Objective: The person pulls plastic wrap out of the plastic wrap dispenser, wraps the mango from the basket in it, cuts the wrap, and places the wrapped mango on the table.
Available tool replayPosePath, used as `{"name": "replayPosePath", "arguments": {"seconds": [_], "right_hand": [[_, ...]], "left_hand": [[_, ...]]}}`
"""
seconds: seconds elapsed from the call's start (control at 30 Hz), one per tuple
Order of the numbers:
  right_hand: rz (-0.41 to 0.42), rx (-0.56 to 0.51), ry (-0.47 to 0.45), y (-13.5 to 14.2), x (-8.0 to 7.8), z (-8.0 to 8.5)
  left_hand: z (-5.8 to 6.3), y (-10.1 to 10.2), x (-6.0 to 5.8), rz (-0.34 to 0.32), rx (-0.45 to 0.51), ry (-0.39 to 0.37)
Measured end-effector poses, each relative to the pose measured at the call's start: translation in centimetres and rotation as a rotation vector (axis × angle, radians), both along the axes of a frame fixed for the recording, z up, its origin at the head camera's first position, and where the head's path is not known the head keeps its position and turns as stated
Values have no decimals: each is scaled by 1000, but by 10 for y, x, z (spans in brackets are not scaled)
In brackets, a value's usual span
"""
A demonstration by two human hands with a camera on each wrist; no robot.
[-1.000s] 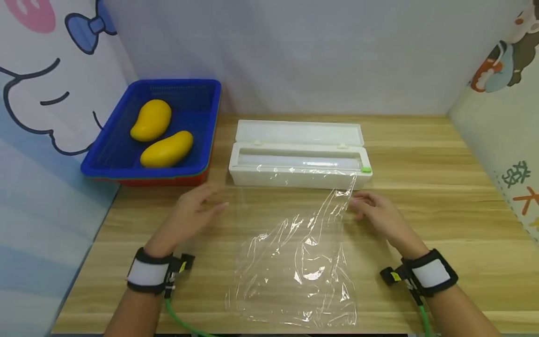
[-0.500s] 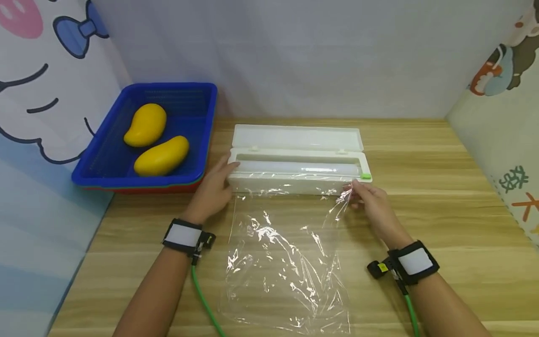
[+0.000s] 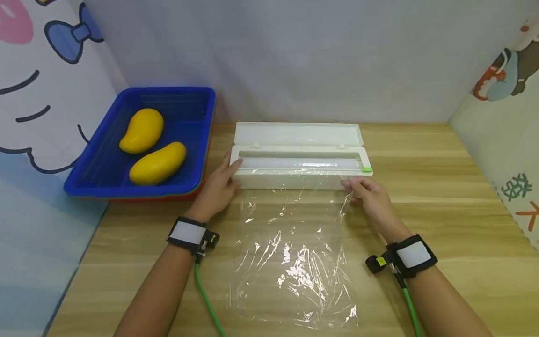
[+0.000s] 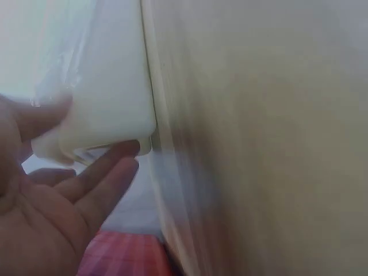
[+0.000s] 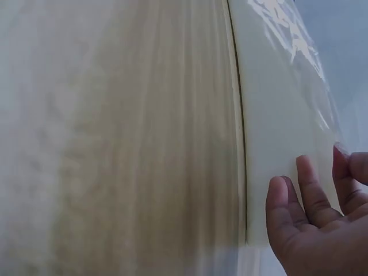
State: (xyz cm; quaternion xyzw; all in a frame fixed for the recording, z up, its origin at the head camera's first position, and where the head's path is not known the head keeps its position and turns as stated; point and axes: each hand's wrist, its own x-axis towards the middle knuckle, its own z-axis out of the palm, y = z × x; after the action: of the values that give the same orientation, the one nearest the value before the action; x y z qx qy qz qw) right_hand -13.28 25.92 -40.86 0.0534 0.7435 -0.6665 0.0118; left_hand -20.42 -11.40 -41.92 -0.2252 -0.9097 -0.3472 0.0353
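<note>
A white cling film box (image 3: 290,181) lies on the table with its lid (image 3: 299,134) folded back and a roll (image 3: 294,163) inside. Clear cling film (image 3: 290,252) runs out over the box front and lies wrinkled on the table toward me. My left hand (image 3: 214,192) holds the box's left end, thumb at the front top corner and fingers against the end, as the left wrist view shows (image 4: 63,190). Between thumb and index finger, my right hand (image 3: 370,199) pinches the film's right edge near the box front; its other fingers stay loose in the right wrist view (image 5: 322,213). A green slider (image 3: 367,169) sits at the right end.
At the back left stands a blue basket (image 3: 208,126), stacked on a red one (image 3: 181,195), close to my left hand. Two yellow mangoes (image 3: 143,131) lie in it. Curtains enclose the wooden table (image 3: 421,187) at the back and sides.
My left hand has moved forward and right onto the box's left end. My right hand has taken hold of the film's right edge. The film's creases have shifted.
</note>
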Motion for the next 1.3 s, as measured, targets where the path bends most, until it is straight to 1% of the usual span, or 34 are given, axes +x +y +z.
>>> {"name": "replayPosePath", "arguments": {"seconds": [0.13, 0.3, 0.33, 0.43, 0.5, 0.63, 0.7, 0.8, 0.87, 0.9, 0.93, 1.0, 1.03, 1.1, 1.17, 1.23, 1.3], "right_hand": [[1, -6, 23, 2, -12, -2], [-10, 6, 24, 6, -26, -6], [-10, -2, 21, 6, -26, -7], [21, -2, 15, 3, -30, -10], [40, 16, 3, 1, -32, -10], [112, 175, -20, 0, -32, -5], [145, 316, -25, 4, -30, 1], [185, 557, -20, 17, -23, 14], [203, 696, 2, 27, -15, 23], [210, 743, 18, 31, -11, 28], [216, 776, 34, 36, -6, 31], [222, 816, 80, 43, 2, 37], [210, 822, 97, 48, 10, 40], [189, 829, 127, 56, 25, 43], [177, 833, 147, 61, 38, 45], [160, 841, 157, 65, 48, 47], [141, 856, 161, 66, 55, 50]], "left_hand": [[2, 5, -9, 44, 11, -69], [0, 11, -23, 67, 32, -64], [-1, 12, -24, 69, 32, -62], [-3, 8, -21, 98, 35, -72], [-3, 5, -18, 110, 22, -79], [1, -1, -6, 122, -1, -78], [3, -3, 3, 120, 8, -51], [11, -2, 23, 112, 14, -42], [16, -1, 39, 76, -16, -33], [20, -1, 48, 63, -36, -31], [25, -1, 57, 53, -53, -29], [34, -4, 74, 35, -58, 25], [40, -6, 79, 18, -46, 65], [52, -12, 87, 18, -17, 163], [62, -23, 89, 42, 3, 269], [70, -34, 86, 82, -1, 349], [75, -45, 80, 130, -19, 391]]}}
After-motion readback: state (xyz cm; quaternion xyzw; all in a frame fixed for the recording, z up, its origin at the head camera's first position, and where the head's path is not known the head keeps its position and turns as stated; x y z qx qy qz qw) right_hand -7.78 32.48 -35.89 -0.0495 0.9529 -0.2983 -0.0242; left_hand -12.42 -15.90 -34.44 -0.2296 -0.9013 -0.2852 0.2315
